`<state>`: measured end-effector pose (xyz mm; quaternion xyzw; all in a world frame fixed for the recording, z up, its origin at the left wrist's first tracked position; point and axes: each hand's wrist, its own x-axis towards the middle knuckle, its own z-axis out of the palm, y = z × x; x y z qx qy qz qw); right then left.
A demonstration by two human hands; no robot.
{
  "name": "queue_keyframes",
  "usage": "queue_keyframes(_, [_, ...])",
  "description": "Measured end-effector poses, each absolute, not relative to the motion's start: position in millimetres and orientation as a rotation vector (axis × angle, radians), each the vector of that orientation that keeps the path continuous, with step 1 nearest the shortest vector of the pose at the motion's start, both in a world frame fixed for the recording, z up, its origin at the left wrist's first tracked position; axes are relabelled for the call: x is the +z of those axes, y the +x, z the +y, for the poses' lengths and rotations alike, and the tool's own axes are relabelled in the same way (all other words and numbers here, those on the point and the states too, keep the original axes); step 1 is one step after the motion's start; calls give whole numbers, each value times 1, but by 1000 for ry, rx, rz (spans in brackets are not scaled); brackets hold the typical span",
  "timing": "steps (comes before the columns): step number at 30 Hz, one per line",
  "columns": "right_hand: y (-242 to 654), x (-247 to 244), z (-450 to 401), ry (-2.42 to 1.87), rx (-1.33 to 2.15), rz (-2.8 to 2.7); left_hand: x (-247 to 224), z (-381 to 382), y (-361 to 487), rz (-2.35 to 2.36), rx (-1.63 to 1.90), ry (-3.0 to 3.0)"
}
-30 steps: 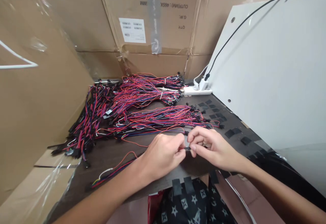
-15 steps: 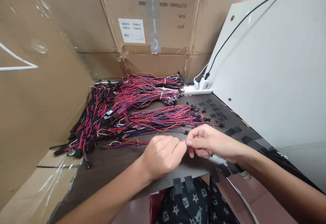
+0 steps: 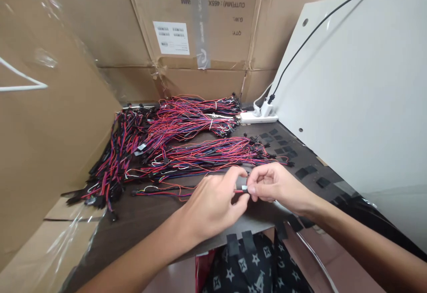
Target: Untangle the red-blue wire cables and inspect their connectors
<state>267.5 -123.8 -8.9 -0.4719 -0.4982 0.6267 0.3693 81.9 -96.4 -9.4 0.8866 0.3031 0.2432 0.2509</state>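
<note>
A small black connector [image 3: 241, 191] is held in the air just above the table, between the person's two hands, with a pale patch beside it that is too small to make out. The left hand [image 3: 211, 208] and the right hand [image 3: 273, 187] are close together, and the fingertips of both pinch the connector from opposite sides, hiding most of it. A red wire runs from the connector toward a loose multicoloured wire lead [image 3: 160, 192] lying on the dark wood-grain table [image 3: 140, 230], just left of the hands. Behind them, near the fingertips, lies a long bundle of red, blue and black wire harnesses [image 3: 213, 156]. Farther back is a second bundle [image 3: 190, 118], tied with white ties, and a third [image 3: 120, 159] is heaped along the left side. Black tape pieces [image 3: 302, 173] are stuck on the table to the right, and a white power strip [image 3: 258, 117] sits in the far corner. A white panel [image 3: 350, 84] stands along the right, with a black cable [image 3: 320, 21] across it. Cardboard sheets [image 3: 200, 82] stand behind and to the left, and a star-patterned black bag [image 3: 248, 268] shows below the table edge.
</note>
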Motion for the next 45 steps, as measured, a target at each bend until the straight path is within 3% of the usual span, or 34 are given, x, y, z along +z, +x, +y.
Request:
queue_keyframes(10, [268, -13, -130, -1206, 1240, -1655, 4, -90, 84, 893, 358, 1967])
queue_keyframes(16, [268, -11, -131, -1023, 696, -2023, 0, -88, 82, 831, 263, 1874])
queue_keyframes(27, [278, -23, -133, -609, 25, -2324, 6, -83, 82, 783, 233, 1216])
queue_keyframes(34, [279, -5, -128, -399, -322, -2514, 1, -84, 82, 812, 249, 1160])
queue_keyframes(39, [276, -11, -131, -473, -108, -2338, 3, -85, 83, 833, 345, 1329])
queue_keyframes(45, [270, -18, -133, -910, 17, -2303, 1, -86, 83, 829, 504, 1643])
